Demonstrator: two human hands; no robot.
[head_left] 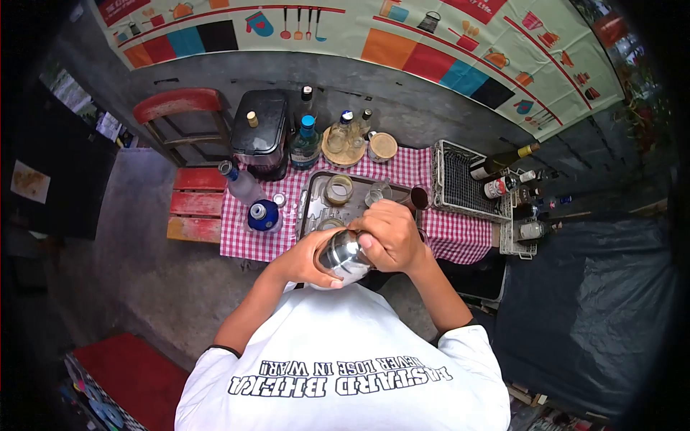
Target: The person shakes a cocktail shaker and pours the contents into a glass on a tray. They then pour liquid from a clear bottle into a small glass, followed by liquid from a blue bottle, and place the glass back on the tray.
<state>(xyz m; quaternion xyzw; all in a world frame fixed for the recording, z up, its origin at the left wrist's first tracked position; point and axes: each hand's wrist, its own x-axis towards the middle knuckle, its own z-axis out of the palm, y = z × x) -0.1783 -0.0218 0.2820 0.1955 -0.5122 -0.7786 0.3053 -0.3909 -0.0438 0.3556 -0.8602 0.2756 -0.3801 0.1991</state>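
Note:
A shiny metal cocktail shaker [343, 256] is held close to my chest, tilted, above the near edge of the tray. My left hand [305, 260] wraps round its body from the left. My right hand [392, 235] is closed at its upper right end, hiding that part. Just beyond my hands lies a metal tray [310, 208]. On it stand a glass [338, 189] with a yellowish rim, a clear glass [377, 191] and another glass partly behind my left hand. A dark brown cup [418, 197] is right of my right hand.
A blue bottle [263, 215] and a clear bottle [243, 183] stand on the checkered cloth [241, 241] at left. Behind are a black lidded bin [260, 136], a blue-capped bottle [306, 144] and a lidded jar [382, 146]. Wire baskets [467, 205] and several bottles are at right.

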